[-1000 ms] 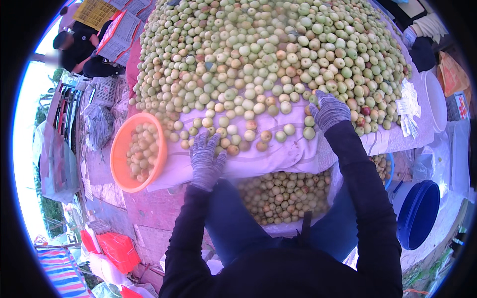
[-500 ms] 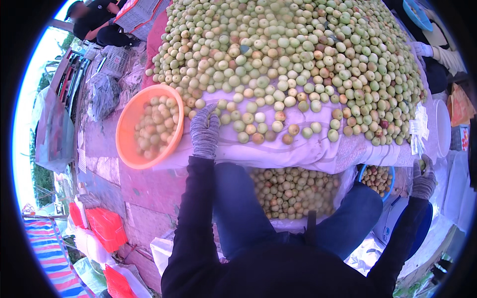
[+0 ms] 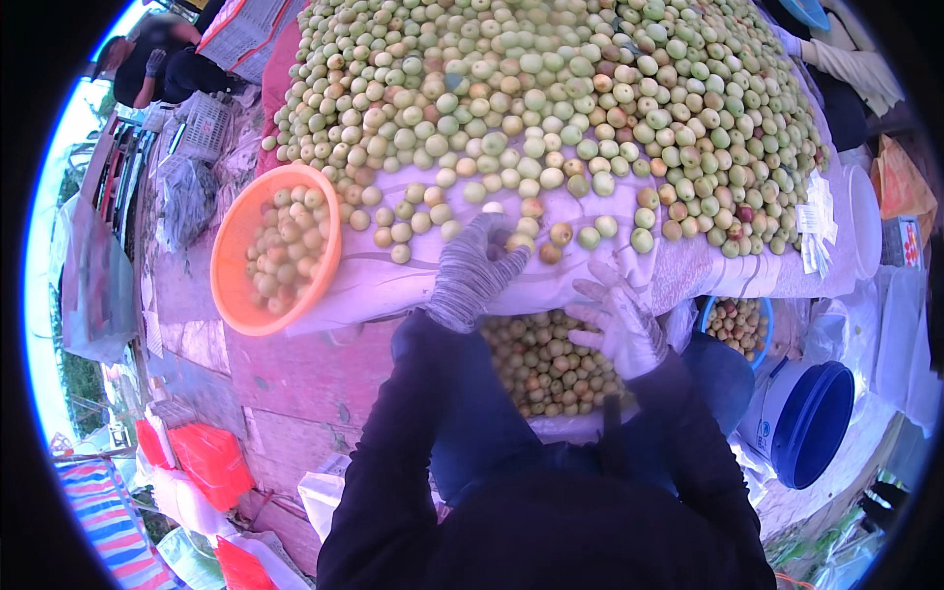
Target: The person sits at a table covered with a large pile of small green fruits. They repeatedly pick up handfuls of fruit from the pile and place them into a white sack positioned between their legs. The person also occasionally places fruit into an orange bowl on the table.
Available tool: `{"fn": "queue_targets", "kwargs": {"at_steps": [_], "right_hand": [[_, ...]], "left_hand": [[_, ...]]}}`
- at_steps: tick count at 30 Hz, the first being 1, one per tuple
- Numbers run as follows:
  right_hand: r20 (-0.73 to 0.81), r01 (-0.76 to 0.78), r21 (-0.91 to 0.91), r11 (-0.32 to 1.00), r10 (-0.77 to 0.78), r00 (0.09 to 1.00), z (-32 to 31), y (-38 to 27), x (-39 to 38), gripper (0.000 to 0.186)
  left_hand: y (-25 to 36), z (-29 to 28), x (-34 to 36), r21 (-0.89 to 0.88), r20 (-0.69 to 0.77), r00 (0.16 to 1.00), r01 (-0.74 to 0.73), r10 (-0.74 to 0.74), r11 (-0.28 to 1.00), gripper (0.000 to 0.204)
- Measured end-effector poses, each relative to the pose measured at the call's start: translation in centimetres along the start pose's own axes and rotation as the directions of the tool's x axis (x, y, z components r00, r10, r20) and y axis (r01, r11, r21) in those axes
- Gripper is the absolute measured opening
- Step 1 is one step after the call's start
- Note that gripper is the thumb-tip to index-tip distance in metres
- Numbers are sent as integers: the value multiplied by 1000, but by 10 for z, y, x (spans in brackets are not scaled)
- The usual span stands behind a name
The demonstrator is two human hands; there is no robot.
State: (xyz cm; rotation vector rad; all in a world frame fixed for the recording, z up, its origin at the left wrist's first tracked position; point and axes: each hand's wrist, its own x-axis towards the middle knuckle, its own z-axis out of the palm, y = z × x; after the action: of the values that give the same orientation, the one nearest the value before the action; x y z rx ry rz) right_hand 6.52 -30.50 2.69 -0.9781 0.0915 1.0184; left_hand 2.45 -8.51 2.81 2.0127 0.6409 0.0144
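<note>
In a grey knitted glove, my left hand (image 3: pixel 476 270) is at the front edge of the cloth-covered table, its fingers curled and its thumb pressed toward them around a small round yellow-green fruit (image 3: pixel 520 240). Another pale fruit (image 3: pixel 494 207) lies just past its fingertips. My right hand (image 3: pixel 623 323), gloved in pale grey, hovers above the container of fruits (image 3: pixel 556 369) between my knees. Its fingers are spread, and nothing shows in them. Beyond both hands, a large heap of green and reddish fruits (image 3: pixel 551 88) covers the table, with loose ones on the lilac cloth (image 3: pixel 393 280) nearby.
An orange bowl (image 3: pixel 222 265) part-filled with fruits stands at the left. Right of my knees are a blue-rimmed basket of fruits (image 3: pixel 770 329) and a white bucket with a blue lid (image 3: pixel 814 423). One person (image 3: pixel 147 64) sits far left; another person's sleeve (image 3: pixel 855 74) shows far right.
My right hand has come inward from the far right, where it held a green fruit; that fruit is out of it now. My left hand has moved right, from beside the bowl to the loose fruits.
</note>
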Motion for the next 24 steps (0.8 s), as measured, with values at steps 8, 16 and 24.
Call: {"fn": "queue_targets", "kwargs": {"at_steps": [8,16,24], "right_hand": [[-380,584,497,642,-444,812,-126,-66,-87,23],[-809,824,40,566,-465,359,-175,-84,-123,47],[-275,95,-189,977,-145,950,-46,-15,13,36]], "left_hand": [[-3,18,43,464,-40,945,-271,326,843,25],[-3,25,68,411,-47,967,-209,249,888,28],[-16,39,0,294,-67,989,-107,132,950,27]]}}
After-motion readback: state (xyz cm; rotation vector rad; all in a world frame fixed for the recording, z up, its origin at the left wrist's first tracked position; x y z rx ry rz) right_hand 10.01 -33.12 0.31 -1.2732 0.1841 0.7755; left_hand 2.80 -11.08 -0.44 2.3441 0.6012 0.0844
